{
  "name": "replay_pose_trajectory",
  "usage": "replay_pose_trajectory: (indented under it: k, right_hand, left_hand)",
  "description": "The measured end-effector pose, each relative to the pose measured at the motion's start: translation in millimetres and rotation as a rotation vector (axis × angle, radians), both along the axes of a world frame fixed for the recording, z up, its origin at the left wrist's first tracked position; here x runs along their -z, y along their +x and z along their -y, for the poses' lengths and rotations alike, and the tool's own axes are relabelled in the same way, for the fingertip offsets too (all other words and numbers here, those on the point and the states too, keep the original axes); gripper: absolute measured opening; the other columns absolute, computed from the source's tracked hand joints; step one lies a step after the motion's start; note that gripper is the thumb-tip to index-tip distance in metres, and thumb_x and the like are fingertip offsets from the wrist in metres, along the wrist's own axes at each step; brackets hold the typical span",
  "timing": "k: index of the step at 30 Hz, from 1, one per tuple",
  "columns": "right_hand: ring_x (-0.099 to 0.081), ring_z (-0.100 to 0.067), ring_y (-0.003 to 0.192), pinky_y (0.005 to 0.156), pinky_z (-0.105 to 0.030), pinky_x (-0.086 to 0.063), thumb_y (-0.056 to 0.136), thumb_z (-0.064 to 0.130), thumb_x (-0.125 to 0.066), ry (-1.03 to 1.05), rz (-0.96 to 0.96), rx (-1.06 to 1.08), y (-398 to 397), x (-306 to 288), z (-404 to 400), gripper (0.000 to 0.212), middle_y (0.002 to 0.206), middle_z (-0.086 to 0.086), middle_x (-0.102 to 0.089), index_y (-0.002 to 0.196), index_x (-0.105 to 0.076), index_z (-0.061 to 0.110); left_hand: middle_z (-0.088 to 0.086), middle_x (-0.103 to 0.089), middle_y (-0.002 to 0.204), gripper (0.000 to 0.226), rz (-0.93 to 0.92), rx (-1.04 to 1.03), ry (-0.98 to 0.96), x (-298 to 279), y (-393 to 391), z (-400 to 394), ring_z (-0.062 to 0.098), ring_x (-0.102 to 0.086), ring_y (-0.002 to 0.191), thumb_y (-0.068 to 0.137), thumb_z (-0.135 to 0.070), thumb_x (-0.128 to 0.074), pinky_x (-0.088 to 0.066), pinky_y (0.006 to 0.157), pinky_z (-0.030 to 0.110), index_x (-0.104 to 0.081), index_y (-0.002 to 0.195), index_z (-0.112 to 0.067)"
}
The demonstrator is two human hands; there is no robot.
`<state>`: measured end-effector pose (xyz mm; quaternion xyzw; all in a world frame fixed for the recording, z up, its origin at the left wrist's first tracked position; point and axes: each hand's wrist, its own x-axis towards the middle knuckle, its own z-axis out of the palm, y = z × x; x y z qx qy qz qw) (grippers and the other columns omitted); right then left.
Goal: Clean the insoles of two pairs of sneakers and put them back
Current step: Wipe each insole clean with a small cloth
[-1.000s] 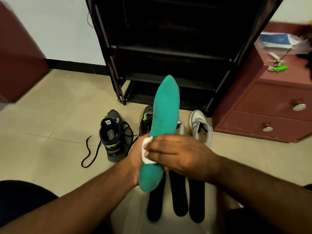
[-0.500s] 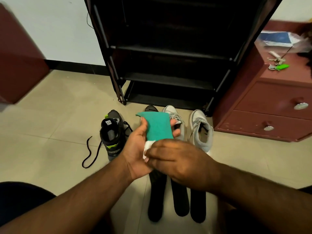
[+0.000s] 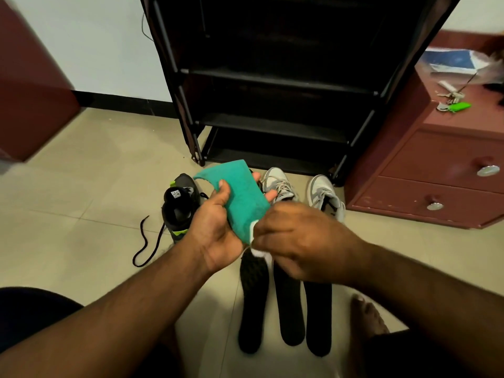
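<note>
A person's left hand (image 3: 218, 227) grips a green insole (image 3: 240, 195) above a tiled floor (image 3: 81, 186), thumb curled over its face and fingertips showing behind. The right hand (image 3: 300, 241) pinches a white wipe (image 3: 257, 248) against the insole's lower end; its fingers look curled, though blurred. Three black insoles (image 3: 289, 304) lie side by side below, with a black sneaker (image 3: 180, 203) and two grey sneakers (image 3: 324, 195) beyond.

The floor (image 3: 81, 214) has big, pale tiles. At the far side is a white wall (image 3: 103, 45) with a black strip along the bottom. A black shelf rack (image 3: 272, 77) stands in the middle. On the right is a dark red cabinet (image 3: 436, 186) with two drawers and round silver knobs. Another dark red thing (image 3: 30, 99) stands on the left.
</note>
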<state>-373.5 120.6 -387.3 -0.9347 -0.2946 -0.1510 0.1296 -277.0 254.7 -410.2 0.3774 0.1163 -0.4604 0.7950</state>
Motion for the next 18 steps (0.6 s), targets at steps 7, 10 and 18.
replay_pose_trajectory:
  k: [7, 10, 18]
  right_hand:
    - [-0.06, -0.022, 0.086, 0.071, -0.037, -0.053, 0.085, 0.024, -0.04, 0.095, -0.097, 0.325, 8, 11, -2, 0.038, 0.095, -0.003, -0.064, 0.105, -0.07, 0.012]
    - [-0.061, -0.023, 0.086, 0.07, -0.038, -0.056, 0.084, 0.021, -0.04, 0.139, -0.191, 0.312, 8, 17, -11, 0.037, 0.094, -0.004, -0.064, 0.104, -0.07, 0.011]
    - [-0.059, -0.017, 0.094, 0.076, -0.031, -0.052, 0.091, 0.021, -0.043, 0.334, -0.099, 0.445, 13, -4, 2, 0.031, 0.104, -0.002, -0.061, 0.112, -0.065, 0.013]
  left_hand:
    - [0.01, -0.07, 0.119, 0.062, 0.019, 0.018, -0.018, 5, -7, 2, 0.022, -0.07, 0.102, 0.102, -0.054, -0.023, -0.049, 0.094, 0.044, -0.062, 0.13, -0.015]
    - [0.01, -0.071, 0.117, 0.061, 0.037, -0.002, -0.001, 3, 1, 1, 0.025, -0.07, 0.104, 0.101, -0.056, -0.022, -0.052, 0.084, 0.047, -0.061, 0.131, -0.02]
    - [0.004, -0.07, 0.121, 0.049, 0.086, -0.128, -0.015, 2, 9, 3, 0.024, -0.072, 0.098, 0.103, -0.049, -0.027, -0.059, 0.075, 0.046, -0.061, 0.128, -0.023]
